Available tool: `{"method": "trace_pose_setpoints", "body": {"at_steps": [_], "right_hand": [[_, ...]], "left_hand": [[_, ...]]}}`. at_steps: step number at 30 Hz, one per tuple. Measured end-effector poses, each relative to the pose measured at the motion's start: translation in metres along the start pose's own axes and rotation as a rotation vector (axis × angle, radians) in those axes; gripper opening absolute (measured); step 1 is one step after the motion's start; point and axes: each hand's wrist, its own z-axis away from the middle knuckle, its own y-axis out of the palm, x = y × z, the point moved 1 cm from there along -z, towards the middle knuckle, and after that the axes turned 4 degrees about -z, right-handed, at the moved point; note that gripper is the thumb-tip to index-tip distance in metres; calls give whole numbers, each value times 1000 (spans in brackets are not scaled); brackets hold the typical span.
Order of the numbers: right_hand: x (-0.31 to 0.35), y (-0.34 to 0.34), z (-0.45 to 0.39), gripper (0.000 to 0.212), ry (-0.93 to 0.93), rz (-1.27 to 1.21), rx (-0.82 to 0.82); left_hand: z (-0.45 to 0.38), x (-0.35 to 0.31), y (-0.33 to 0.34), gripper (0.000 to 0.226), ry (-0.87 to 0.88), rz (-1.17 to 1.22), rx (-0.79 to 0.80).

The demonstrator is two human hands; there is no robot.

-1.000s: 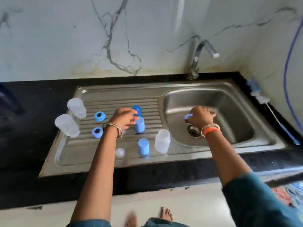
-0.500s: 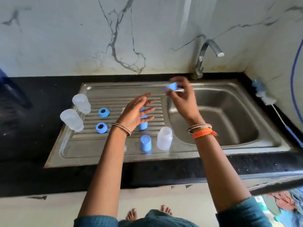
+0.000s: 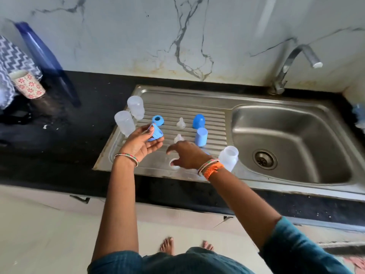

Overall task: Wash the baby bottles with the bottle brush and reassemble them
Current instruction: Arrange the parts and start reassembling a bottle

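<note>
My left hand (image 3: 141,144) holds a blue screw ring (image 3: 156,134) in its palm above the drainboard's left part, thumb against it. My right hand (image 3: 187,155) hovers low over the drainboard (image 3: 215,113) with its fingers spread and nothing in it. A clear teat (image 3: 178,138) lies just beyond its fingertips, and a whitish round piece (image 3: 173,162) sits under its thumb. Another blue ring (image 3: 158,120), a second teat (image 3: 181,123) and two blue caps (image 3: 198,121) (image 3: 201,136) stand on the ribs. Two clear bottles (image 3: 135,106) (image 3: 124,122) stand at the left edge, a third bottle (image 3: 228,157) by the basin.
The sink basin (image 3: 286,123) with its drain lies to the right, under the tap (image 3: 286,62). The bottle brush (image 3: 358,115) shows blurred at the far right edge. A patterned cup (image 3: 26,84) and a blue object (image 3: 47,60) stand on the black counter at the left.
The blue ring passed from my right hand to my left. My right hand came down from above the basin's edge to the drainboard. The camera swung left.
</note>
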Motion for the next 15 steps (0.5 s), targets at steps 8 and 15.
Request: {"method": "trace_pose_setpoints", "body": {"at_steps": [8,15], "right_hand": [[1,-97,6,24,-54,-157,-260],[-112,-172,99,21,330,-930,-434]], "left_hand": [[-3,-8,23,9,-7,-17,57],[-22,-12,102,19,-12,86,280]]}}
